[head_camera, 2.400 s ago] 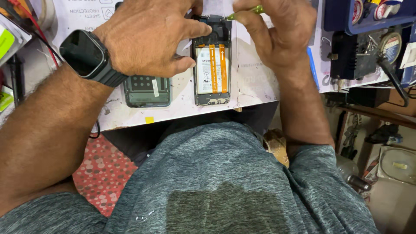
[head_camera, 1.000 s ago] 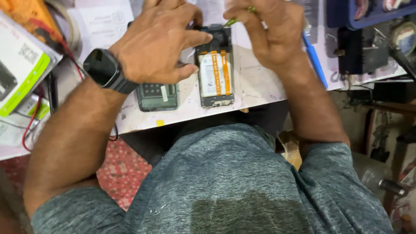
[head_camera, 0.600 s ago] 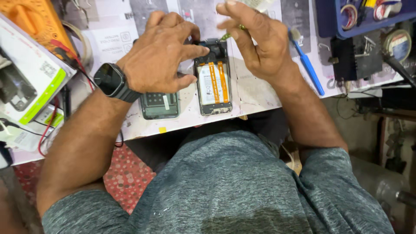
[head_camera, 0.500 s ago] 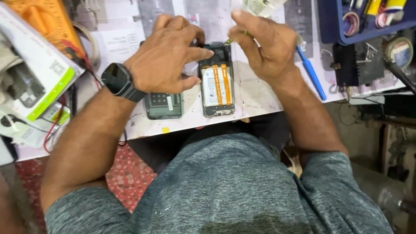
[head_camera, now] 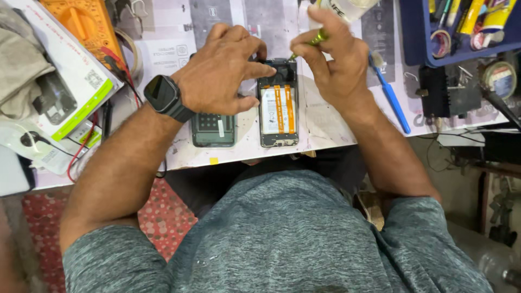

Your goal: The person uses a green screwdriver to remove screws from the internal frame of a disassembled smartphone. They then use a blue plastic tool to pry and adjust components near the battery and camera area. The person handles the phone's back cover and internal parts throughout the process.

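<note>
An opened smartphone [head_camera: 278,111], its back off and a white battery with two orange strips showing, lies flat on the white bench [head_camera: 325,125] near the front edge. The left hand [head_camera: 220,70], with a dark smartwatch [head_camera: 163,96] on its wrist, rests over the phone's upper left corner, fingers spread flat and pressing the frame down. The right hand [head_camera: 336,59] is closed in a narrow pinch around a thin yellow-green screwdriver [head_camera: 313,41], whose tip points at the top edge of the phone; whether the tip actually touches a screw is hard to tell.

Just left of the phone, partly under the left hand, lies a dark back cover [head_camera: 213,130]. A blue-handled brush [head_camera: 392,97] lies on the bench to the right of the right wrist. Farther right, a dark blue tray [head_camera: 418,38] holds tubes and small tools. At the far left sit an orange multimeter [head_camera: 89,24] with red leads and a white-and-green box [head_camera: 70,81].

The bench top is covered with a stained, printed white mat. Below its edge, a red patterned floor covering [head_camera: 163,217] shows beside the person's grey shirt.
</note>
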